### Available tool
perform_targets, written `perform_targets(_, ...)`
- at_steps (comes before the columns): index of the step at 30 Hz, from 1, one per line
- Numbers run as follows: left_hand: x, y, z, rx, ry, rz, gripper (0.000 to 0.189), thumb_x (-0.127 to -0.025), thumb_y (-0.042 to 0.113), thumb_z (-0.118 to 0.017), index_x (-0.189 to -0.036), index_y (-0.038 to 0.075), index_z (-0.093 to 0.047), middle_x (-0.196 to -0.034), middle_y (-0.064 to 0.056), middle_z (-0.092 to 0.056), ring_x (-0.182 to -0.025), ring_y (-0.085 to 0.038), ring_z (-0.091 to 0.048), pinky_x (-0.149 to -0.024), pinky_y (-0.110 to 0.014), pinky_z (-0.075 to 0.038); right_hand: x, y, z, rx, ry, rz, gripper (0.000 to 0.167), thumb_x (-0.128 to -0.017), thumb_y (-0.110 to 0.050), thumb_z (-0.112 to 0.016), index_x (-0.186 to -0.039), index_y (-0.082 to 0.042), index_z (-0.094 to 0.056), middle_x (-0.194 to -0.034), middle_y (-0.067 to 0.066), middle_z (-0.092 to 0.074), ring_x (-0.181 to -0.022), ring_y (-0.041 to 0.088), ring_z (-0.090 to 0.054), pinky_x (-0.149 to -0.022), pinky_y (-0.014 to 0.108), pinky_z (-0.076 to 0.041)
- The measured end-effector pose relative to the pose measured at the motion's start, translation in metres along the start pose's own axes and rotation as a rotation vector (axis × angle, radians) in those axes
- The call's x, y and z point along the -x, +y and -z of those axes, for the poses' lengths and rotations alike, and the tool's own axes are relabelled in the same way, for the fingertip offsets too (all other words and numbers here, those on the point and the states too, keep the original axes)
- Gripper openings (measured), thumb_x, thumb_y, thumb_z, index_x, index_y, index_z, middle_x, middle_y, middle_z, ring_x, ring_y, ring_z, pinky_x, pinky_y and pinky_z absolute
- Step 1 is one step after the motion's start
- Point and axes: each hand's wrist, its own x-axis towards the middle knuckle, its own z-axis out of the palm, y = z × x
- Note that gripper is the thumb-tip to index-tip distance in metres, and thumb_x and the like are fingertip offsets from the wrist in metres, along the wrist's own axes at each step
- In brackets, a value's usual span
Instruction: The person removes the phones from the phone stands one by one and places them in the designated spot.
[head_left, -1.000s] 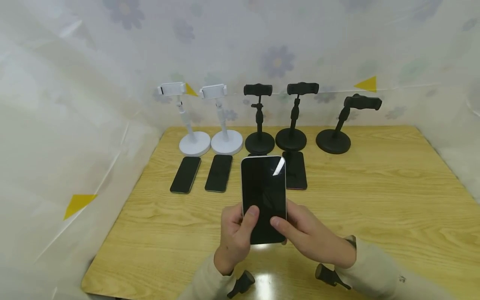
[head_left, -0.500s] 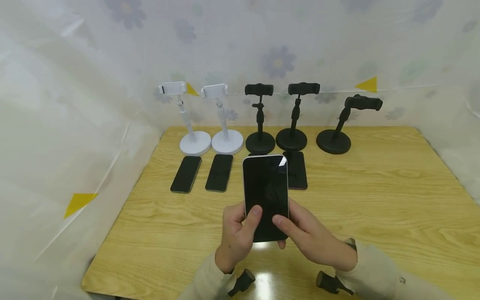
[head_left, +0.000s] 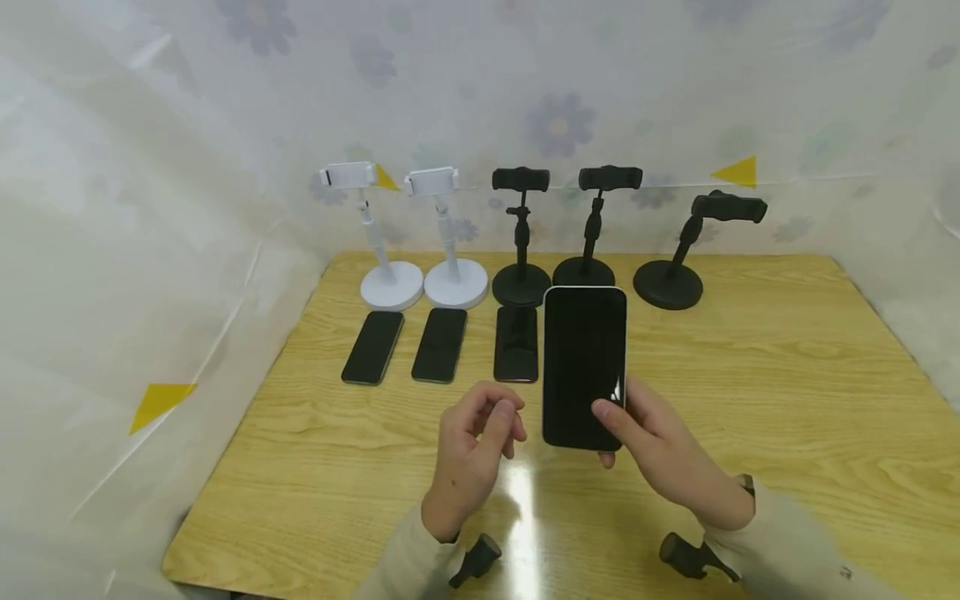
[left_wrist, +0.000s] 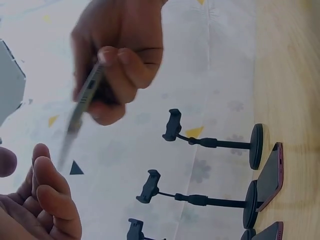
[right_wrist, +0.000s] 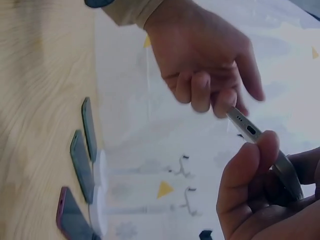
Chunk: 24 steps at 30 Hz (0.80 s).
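My right hand (head_left: 671, 454) grips a black-screened smartphone (head_left: 583, 358) upright, thumb on the lower right of its screen and fingers behind. Its light edge with the charging port (right_wrist: 251, 130) shows in the right wrist view. My left hand (head_left: 471, 462) is off the phone, to its left, with loosely bent fingers and nothing in them. On the wooden table behind lie three dark phones, the left one (head_left: 372, 347), the middle one (head_left: 439, 346) and the right one (head_left: 516, 344). Another phone (left_wrist: 272, 175), hidden behind the held one in the head view, shows in the left wrist view.
Along the table's (head_left: 787, 400) back edge stand two white phone stands, the outer (head_left: 392, 285) and the inner (head_left: 455, 283). Three black stands follow, the first (head_left: 521, 285), the second (head_left: 592, 218) and the tilted third (head_left: 667, 284). A flowered sheet (head_left: 480, 100) hangs behind.
My left hand has let go of the phone. My right hand has carried it to the right and slightly up, uncovering the third phone on the table and covering the fourth.
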Motion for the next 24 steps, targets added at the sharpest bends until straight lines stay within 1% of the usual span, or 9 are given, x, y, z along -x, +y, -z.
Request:
perform_targets(4,0.0,0.001,0.0,-0.004,0.019,0.0,0.016,-0.099,-0.005,-0.043,-0.092,-0.005,-0.058,-0.066,-0.02,-0.058,-0.049,-0.019,-0.05,-0.045,-0.026,-0.048,0.001,0.01,0.015,0.032,0.053,-0.064,0.031,-0.106,-0.002,-0.038,-0.135,0.004,-0.043,-0.107,-0.009,-0.066,-0.056,0.018,-0.055,-0.054,0.031,-0.05)
perform_targets(7,0.0,0.0,0.0,-0.008,0.023,-0.004,0.018,-0.1,-0.006,-0.043,-0.09,-0.004,-0.058,-0.064,-0.019,-0.057,-0.047,-0.019,-0.049,-0.044,-0.025,-0.047,0.003,0.019,0.027,0.035,0.099,-0.134,0.03,-0.107,-0.009,-0.039,-0.136,-0.003,-0.044,-0.107,-0.01,-0.066,-0.055,0.018,-0.055,-0.056,0.031,-0.05)
perform_targets(9,0.001,-0.002,0.0,-0.007,0.026,-0.018,0.019,-0.099,-0.007,-0.043,-0.089,-0.004,-0.058,-0.062,-0.018,-0.056,-0.046,-0.019,-0.049,-0.043,-0.025,-0.046,0.003,0.026,0.034,0.031,0.133,-0.185,0.029,-0.107,-0.013,-0.04,-0.135,-0.008,-0.045,-0.104,-0.01,-0.067,-0.055,0.017,-0.055,-0.056,0.031,-0.05)
perform_targets(11,0.001,-0.003,0.001,0.003,0.029,-0.043,0.019,-0.099,-0.008,-0.042,-0.088,-0.004,-0.057,-0.061,-0.018,-0.055,-0.045,-0.019,-0.048,-0.043,-0.024,-0.046,0.002,0.032,0.039,0.045,0.167,-0.235,0.027,-0.108,-0.018,-0.041,-0.133,-0.009,-0.045,-0.099,-0.01,-0.066,-0.055,0.016,-0.055,-0.056,0.03,-0.05)
perform_targets(13,0.001,-0.004,0.001,0.015,0.028,-0.075,0.019,-0.099,-0.01,-0.041,-0.088,-0.006,-0.057,-0.06,-0.018,-0.054,-0.045,-0.019,-0.047,-0.042,-0.024,-0.045,0.002,0.039,0.043,0.056,0.195,-0.286,0.029,-0.108,-0.021,-0.042,-0.132,-0.006,-0.045,-0.094,-0.008,-0.064,-0.055,0.015,-0.054,-0.056,0.03,-0.05)
perform_targets(16,0.0,-0.005,0.0,0.029,0.022,-0.105,0.02,-0.098,-0.012,-0.04,-0.088,-0.007,-0.057,-0.06,-0.018,-0.053,-0.044,-0.019,-0.047,-0.041,-0.024,-0.045,0.002,0.05,0.051,0.099,0.222,-0.37,0.036,-0.108,-0.026,-0.042,-0.132,0.0,-0.042,-0.088,-0.005,-0.06,-0.056,0.014,-0.053,-0.056,0.03,-0.051)
perform_targets(19,0.0,-0.005,0.0,0.026,0.021,-0.107,0.02,-0.098,-0.012,-0.041,-0.088,-0.007,-0.057,-0.06,-0.018,-0.053,-0.045,-0.019,-0.047,-0.041,-0.024,-0.045,0.003,0.061,0.064,0.171,0.24,-0.438,0.042,-0.108,-0.029,-0.04,-0.133,0.005,-0.039,-0.082,-0.003,-0.055,-0.056,0.012,-0.052,-0.057,0.03,-0.05)
perform_targets(24,0.001,-0.006,-0.001,0.016,0.022,-0.09,0.019,-0.098,-0.011,-0.041,-0.088,-0.006,-0.057,-0.06,-0.018,-0.053,-0.045,-0.019,-0.047,-0.042,-0.024,-0.045,0.006,0.078,0.094,0.298,0.253,-0.495,0.043,-0.109,-0.029,-0.035,-0.129,0.008,-0.04,-0.069,-0.001,-0.051,-0.054,0.011,-0.048,-0.055,0.03,-0.047)
